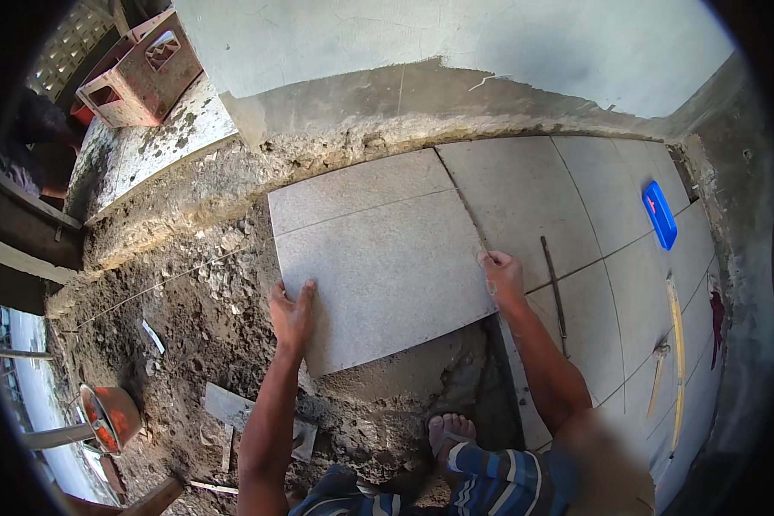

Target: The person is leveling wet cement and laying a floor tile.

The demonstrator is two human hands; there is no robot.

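A large light-grey floor tile [383, 275] lies tilted slightly over wet mortar, its far end near the wall base. My left hand [292, 316] grips its left edge, thumb on top and fingers at the side. On the opposite edge, my right hand [501, 277] pinches the tile beside the laid floor tiles [512, 185]. A thin line crosses the far part of the tile. Wet grey mortar [413, 365] shows beneath the near edge. A flat metal trowel [228, 404] rests in the dirt by my left forearm, which partly hides it.
Right of me, a dark rod [555, 297], a hammer [659, 374], a yellow strip [677, 361] and a blue tray [660, 215] lie on laid tiles. An orange bucket [112, 417] stands left. Beyond are a red crate [142, 73] and another person [39, 138].
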